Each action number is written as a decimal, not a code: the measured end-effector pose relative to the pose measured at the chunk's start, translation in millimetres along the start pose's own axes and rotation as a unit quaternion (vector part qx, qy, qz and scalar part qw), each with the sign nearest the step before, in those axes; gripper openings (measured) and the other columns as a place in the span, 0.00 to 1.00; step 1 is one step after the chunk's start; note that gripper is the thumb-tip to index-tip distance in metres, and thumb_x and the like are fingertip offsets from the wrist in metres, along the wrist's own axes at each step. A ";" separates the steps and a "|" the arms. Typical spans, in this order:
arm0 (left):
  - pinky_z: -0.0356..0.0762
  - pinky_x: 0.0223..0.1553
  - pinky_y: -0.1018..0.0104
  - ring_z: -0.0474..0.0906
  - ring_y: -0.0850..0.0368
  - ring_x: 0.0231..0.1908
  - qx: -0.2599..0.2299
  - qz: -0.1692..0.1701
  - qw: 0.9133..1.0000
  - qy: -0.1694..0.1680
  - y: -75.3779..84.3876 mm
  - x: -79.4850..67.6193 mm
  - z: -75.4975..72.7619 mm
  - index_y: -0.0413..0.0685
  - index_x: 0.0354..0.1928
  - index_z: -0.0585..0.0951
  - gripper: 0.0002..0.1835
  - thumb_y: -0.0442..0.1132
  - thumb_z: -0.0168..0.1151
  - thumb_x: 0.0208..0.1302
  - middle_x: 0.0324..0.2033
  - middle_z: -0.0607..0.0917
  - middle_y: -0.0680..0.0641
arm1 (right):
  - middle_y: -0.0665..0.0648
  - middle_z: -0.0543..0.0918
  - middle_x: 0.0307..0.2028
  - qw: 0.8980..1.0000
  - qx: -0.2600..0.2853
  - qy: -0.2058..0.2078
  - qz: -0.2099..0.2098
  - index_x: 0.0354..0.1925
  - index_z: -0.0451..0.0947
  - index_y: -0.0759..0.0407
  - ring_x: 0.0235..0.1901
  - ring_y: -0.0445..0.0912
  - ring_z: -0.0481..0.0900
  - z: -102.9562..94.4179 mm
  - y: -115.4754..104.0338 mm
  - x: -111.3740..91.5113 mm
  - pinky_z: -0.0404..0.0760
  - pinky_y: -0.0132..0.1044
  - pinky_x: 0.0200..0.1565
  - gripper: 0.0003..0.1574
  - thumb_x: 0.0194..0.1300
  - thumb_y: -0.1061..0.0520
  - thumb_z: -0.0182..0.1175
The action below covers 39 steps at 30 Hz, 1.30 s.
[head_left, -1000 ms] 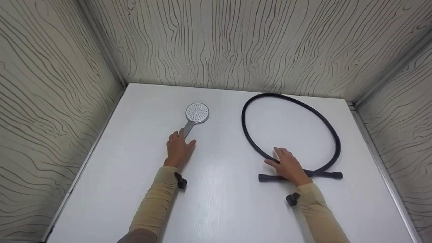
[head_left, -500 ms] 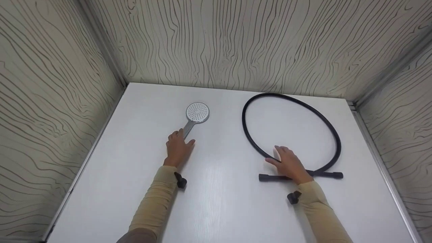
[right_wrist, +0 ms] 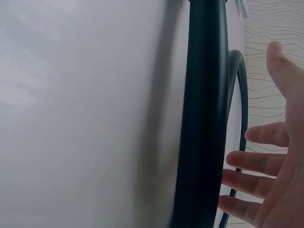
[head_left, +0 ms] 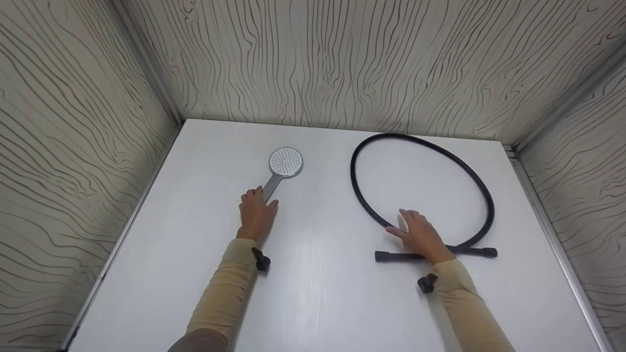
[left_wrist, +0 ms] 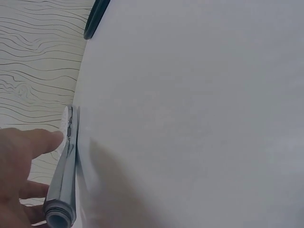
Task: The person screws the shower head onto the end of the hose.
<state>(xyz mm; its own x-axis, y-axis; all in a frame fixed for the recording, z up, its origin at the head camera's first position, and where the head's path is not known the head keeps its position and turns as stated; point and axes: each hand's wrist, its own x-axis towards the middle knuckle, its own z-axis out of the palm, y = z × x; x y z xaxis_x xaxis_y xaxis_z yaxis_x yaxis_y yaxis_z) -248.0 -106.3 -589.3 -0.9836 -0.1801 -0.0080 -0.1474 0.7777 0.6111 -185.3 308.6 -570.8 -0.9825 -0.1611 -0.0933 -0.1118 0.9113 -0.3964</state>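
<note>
A hand shower (head_left: 286,162) with a white round spray face and grey handle (left_wrist: 64,178) lies face up on the white table. My left hand (head_left: 255,215) is over the lower handle, thumb spread to its right and fingers to its left. The handle's threaded end (left_wrist: 59,216) shows in the left wrist view. A black hose (head_left: 353,171) lies in a big loop at the right, its ends crossing near the front. My right hand (head_left: 423,237) hovers over the near side of the loop with fingers spread and relaxed. Part of the hose is hidden beneath it.
Wood-patterned panels (head_left: 323,63) rise behind the table (head_left: 313,283) and along both sides. The far bend of the hose lies close to the back panel. A black wrist camera (head_left: 262,261) sits on the left sleeve, another wrist camera (head_left: 427,283) on the right.
My left thumb has drawn slightly nearer the shower handle. The right hand has shifted a little to the right above the hose. The hand shower and hose stay where they were.
</note>
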 end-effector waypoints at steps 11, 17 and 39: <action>0.70 0.58 0.49 0.70 0.43 0.56 -0.002 -0.014 1.000 -0.001 -0.6 -0.8 1.7 0.38 0.66 0.68 0.32 0.48 0.61 0.66 0.56 0.75 0.37 | 0.75 0.69 0.62 1.000 0.001 0.010 -0.006 0.67 0.62 0.72 0.63 0.69 0.67 1.7 1.3 -0.6 0.67 0.62 0.64 0.52 0.67 0.31 0.53; 0.71 0.56 0.50 0.71 0.44 0.55 0.000 -0.013 1.000 0.007 -2.2 0.5 2.9 0.37 0.65 0.70 0.30 0.46 0.62 0.66 0.55 0.76 0.38 | 0.75 0.69 0.63 1.000 0.006 0.010 -0.007 0.67 0.62 0.71 0.64 0.69 0.66 2.8 1.3 -1.5 0.66 0.62 0.65 0.52 0.67 0.31 0.52; 0.77 0.48 0.52 0.77 0.43 0.47 0.005 0.028 0.999 0.040 -0.2 -1.0 0.0 0.35 0.58 0.76 0.19 0.36 0.58 0.68 0.46 0.81 0.37 | 0.75 0.67 0.64 1.000 0.001 -0.003 0.006 0.69 0.59 0.70 0.64 0.69 0.65 -0.1 3.2 1.0 0.65 0.62 0.66 0.54 0.66 0.29 0.51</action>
<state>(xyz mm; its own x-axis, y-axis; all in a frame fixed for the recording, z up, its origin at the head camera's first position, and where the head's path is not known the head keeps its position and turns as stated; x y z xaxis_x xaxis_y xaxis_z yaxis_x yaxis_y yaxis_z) -247.0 -106.3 -589.4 -0.9789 -0.1835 0.0903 -0.0933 0.7933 0.6016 -186.6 311.4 -572.1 -0.9830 -0.1522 -0.1027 -0.0997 0.9123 -0.3971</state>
